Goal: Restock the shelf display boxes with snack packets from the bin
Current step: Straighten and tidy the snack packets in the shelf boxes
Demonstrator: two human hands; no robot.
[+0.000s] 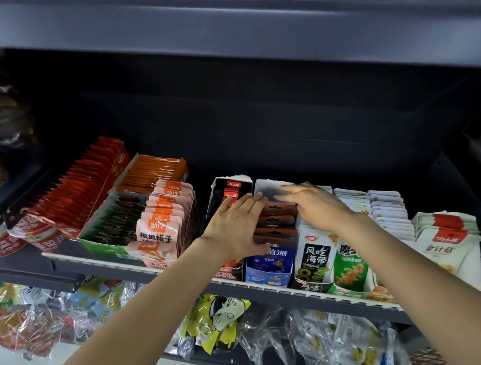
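Note:
A blue-fronted display box (269, 265) on the dark shelf holds a row of brown snack packets (277, 223) standing on edge. My left hand (237, 225) lies flat on the left side of that row, fingers straight and pointing toward the back. My right hand (314, 203) rests on the right side of the row, fingers stretched over the packets toward the box's white back flap (270, 186). Neither hand grips a packet. A black box with red-labelled packets (228, 191) sits just left of my left hand. No bin shows.
Left on the shelf are pink packets (163, 228), a green-and-white box (108, 226), orange packets (153, 170) and red packets (79, 184). Right are seaweed packets (315, 256), white packet rows (388, 209) and a white bag (446, 243). Clear-wrapped snacks (312, 334) fill the shelf below.

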